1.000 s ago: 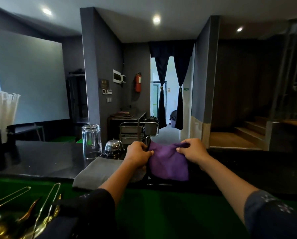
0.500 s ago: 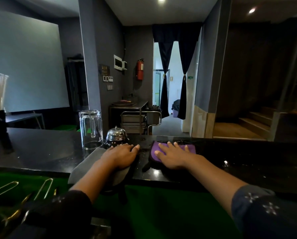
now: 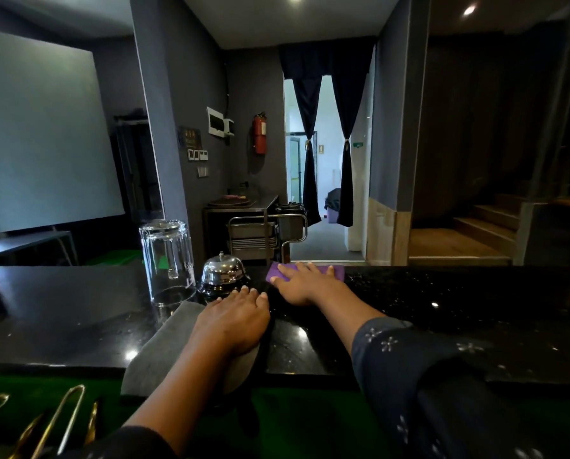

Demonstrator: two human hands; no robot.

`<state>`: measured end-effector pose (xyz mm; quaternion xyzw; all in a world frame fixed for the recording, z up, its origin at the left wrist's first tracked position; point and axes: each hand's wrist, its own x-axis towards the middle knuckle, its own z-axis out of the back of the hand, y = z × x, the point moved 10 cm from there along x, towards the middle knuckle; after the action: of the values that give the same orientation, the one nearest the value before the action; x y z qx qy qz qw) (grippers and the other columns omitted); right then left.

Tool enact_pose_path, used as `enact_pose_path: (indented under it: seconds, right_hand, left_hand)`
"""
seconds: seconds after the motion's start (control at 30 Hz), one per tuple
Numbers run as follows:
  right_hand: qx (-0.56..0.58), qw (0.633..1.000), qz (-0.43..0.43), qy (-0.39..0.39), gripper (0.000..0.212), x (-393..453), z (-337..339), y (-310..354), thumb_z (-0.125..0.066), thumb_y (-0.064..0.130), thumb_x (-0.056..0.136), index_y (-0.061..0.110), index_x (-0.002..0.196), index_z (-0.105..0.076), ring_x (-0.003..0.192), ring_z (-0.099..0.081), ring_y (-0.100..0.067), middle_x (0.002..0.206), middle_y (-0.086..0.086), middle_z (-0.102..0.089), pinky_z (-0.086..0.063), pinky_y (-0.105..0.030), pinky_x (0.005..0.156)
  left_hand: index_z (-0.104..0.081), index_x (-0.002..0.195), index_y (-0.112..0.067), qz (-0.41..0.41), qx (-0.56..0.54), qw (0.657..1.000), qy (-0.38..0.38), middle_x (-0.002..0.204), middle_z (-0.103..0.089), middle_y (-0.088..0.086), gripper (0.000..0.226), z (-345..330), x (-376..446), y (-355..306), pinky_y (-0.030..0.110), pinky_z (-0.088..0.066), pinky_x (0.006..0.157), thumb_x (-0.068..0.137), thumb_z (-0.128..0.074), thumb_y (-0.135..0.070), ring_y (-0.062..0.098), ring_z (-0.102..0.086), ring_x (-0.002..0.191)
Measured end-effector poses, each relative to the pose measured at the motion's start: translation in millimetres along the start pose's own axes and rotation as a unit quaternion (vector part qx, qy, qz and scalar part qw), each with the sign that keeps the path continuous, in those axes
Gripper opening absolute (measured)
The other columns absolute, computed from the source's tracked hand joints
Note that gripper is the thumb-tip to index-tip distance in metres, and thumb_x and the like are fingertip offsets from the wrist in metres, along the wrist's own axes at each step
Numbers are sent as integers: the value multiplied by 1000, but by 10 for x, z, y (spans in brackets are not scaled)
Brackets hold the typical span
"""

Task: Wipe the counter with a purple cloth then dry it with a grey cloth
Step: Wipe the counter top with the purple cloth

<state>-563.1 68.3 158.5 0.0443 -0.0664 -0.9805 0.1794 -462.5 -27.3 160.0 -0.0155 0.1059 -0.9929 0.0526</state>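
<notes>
While the person leans over the black counter (image 3: 61, 313), the right hand (image 3: 302, 283) lies flat on the purple cloth (image 3: 338, 271), fingers straight and spread, pressing the cloth down at the far edge of the counter, just right of centre. Only the left and right ends of that cloth show past the hand. The left hand (image 3: 234, 321) lies palm down on the grey cloth (image 3: 157, 352), fingers straight and close together, holding nothing; its fingertips reach just past the cloth's far edge onto the bare counter. That grey cloth is spread at the near edge of the counter, with its near end hanging over the rim toward the green surface (image 3: 293, 422) below.

Just beyond the left hand's fingertips stands a chrome service bell (image 3: 222, 273), and to the left of the bell an upturned drinking glass (image 3: 166, 260), its rim on the counter beside the grey cloth's far corner. Both forearms come out of dark sleeves (image 3: 442, 376) with a small pale flower print. At the near left corner lie some brass-coloured bar tools (image 3: 68, 415); what they are exactly I cannot tell.
</notes>
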Motion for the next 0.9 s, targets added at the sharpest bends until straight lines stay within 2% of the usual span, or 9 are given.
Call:
enact_pose_path:
  seconds: [0.17, 0.33, 0.43, 0.57, 0.67, 0.8, 0.9]
  right_hand:
    - [2, 1000, -15, -3, 62, 91, 43, 66, -16, 56, 98, 32, 154, -4, 148, 6, -30, 162, -9, 4, 10, -61, 112]
    - [-3, 1000, 26, 8, 62, -64, 65, 22, -17, 62, 97, 38, 153, -6, 149, 4, -25, 163, -2, 3, 8, -57, 113]
    - [-9, 1000, 15, 14, 62, -107, 92, -392, -15, 64, 96, 39, 152, -6, 149, 1, -26, 163, -1, 1, 5, -57, 114]
    - [4, 997, -79, -10, 61, -184, 212, -1261, -14, 62, 97, 39, 152, -5, 148, -2, -29, 163, -3, 0, 2, -58, 114]
    - [3, 992, -129, -12, 60, -224, 240, -1570, -14, 60, 98, 38, 152, -4, 149, 0, -29, 163, -4, 1, 3, -59, 114]
    - [-6, 990, -137, -5, 62, -210, 193, -1304, -15, 59, 97, 36, 152, 1, 148, 5, -34, 162, -10, 6, 6, -63, 113]
    - [-21, 998, -64, 15, 62, -290, 99, -676, -14, 60, 98, 36, 152, 4, 147, 9, -35, 161, -11, 10, 10, -63, 111]
  left_hand:
    - [-17, 151, -17, -9, 2, 1000, -20, 159, -12, 0, 57, 33, -17, -27, 35, -8, 117, 100, -12, -42, 13, -11, 146]
    - [-17, 152, -19, -17, 35, 999, 2, 159, -12, 2, 59, 20, 43, 59, 37, -11, 119, 99, -10, -45, 14, -10, 146]
    - [-15, 152, -19, -21, 31, 999, 6, 160, -10, 1, 58, 13, 6, 19, 37, -10, 118, 100, -8, -44, 14, -9, 147]
    - [-15, 152, -18, -16, 17, 1000, 2, 160, -9, 1, 59, 39, -18, -15, 36, -9, 118, 100, -9, -45, 14, -10, 146]
    - [-15, 152, -17, -8, 11, 1000, -3, 160, -9, 1, 59, 29, -3, 0, 37, -9, 118, 100, -10, -45, 15, -10, 146]
    - [-14, 152, -17, -7, 3, 1000, 1, 160, -9, 1, 59, 11, 7, 9, 37, -9, 118, 100, -11, -45, 16, -10, 147]
    - [-14, 151, -16, -8, -3, 1000, 10, 160, -9, 2, 58, 17, 3, 25, 36, -8, 118, 100, -11, -43, 15, -9, 147]
